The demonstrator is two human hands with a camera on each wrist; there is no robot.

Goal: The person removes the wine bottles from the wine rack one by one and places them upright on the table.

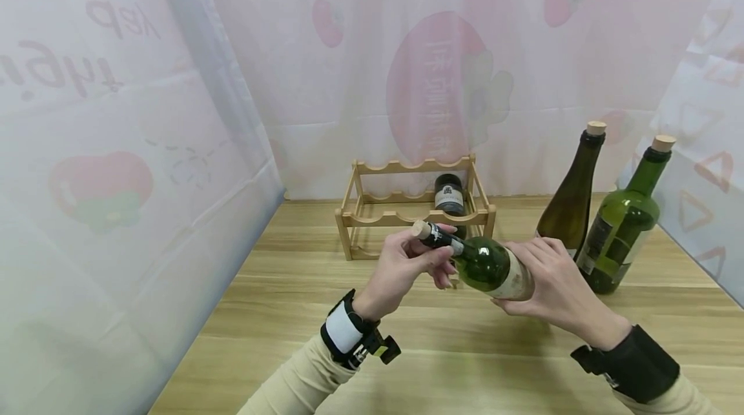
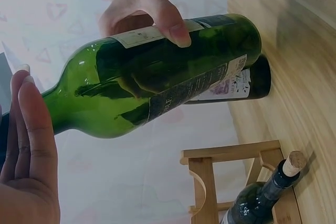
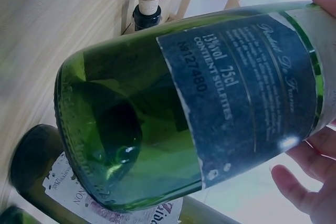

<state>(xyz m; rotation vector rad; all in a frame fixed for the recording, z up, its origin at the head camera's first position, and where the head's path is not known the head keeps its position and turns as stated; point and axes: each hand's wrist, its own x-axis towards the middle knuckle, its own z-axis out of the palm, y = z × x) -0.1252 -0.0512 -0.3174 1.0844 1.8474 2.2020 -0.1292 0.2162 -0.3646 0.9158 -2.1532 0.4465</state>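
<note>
A green wine bottle (image 1: 484, 265) with a cork is held tilted above the table, its neck toward the left and its base toward the right. My right hand (image 1: 555, 283) grips the bottle's body over the pale label. Around the dark neck, just below the cork, my left hand (image 1: 401, 268) holds with thumb and fingers. The right wrist view shows a dark blue back label (image 3: 236, 93) near the base. Behind the hands stands a wooden wine rack (image 1: 383, 219); one dark bottle (image 1: 449, 194) lies in its right side, its corked neck (image 2: 278, 179) pointing forward.
Two corked bottles stand upright at the right: a brownish one (image 1: 566, 205) and a green one (image 1: 619, 231). The wooden table (image 1: 273, 318) runs beneath everything. Printed white curtains (image 1: 325, 92) close off the back and both sides.
</note>
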